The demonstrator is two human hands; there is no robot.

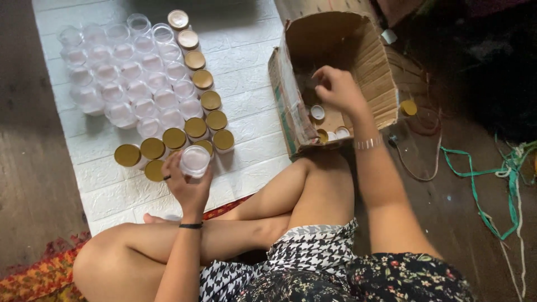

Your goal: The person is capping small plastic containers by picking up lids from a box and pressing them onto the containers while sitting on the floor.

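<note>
white brick-pattern mat [246, 61] is the landmark. on its upper left part sits a tight cluster of clear lidless jars [120, 84], upright, touching each other. along the right and lower edge of that cluster runs a curved line of gold-lidded jars [196, 84], from the mat's top down to its lower left, all on the mat. left hand [187, 187] is over the mat's lower edge, fingers wrapped around a clear open jar [194, 161], held up just in front of the lowest gold-lidded ones; black band on that wrist. crossed bare legs lie just below the mat, over a patterned red-orange rug [39, 271]. right of the mat, touching its right edge, stands a torn cardboard box [369, 56], open toward the camera, with loose gold lids [330, 131] and white inner discs on its floor. right hand [335, 86] is inside the box, fingers curled downward; cannot tell if it grips a lid. one gold lid [408, 107] lies outside, right of the box. farther right of the mat, green cord [481, 184] trails on the dark floor.
</note>
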